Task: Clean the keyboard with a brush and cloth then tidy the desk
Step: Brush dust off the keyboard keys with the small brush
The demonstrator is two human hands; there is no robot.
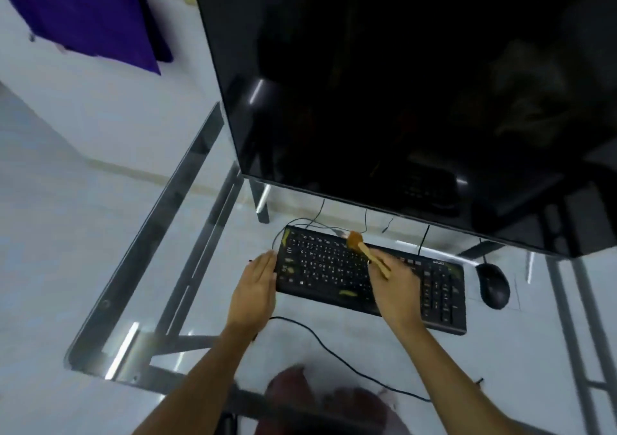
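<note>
A black keyboard [337, 269] lies on the glass desk [187, 227], with a few yellowish bits on its left side and front edge. My right hand [394, 287] is shut on a wooden brush [365, 251], whose brown bristles touch the keyboard's top row. My left hand [255, 289] lies flat, fingers together, against the keyboard's left edge. No cloth shows on the desk.
A big dark monitor [400, 83] stands just behind the keyboard. A black mouse [493, 286] sits to the right. A black cable [334, 354] runs across the desk front. A purple cloth [83, 10] hangs on a wall rail, upper left. My knees show below the glass.
</note>
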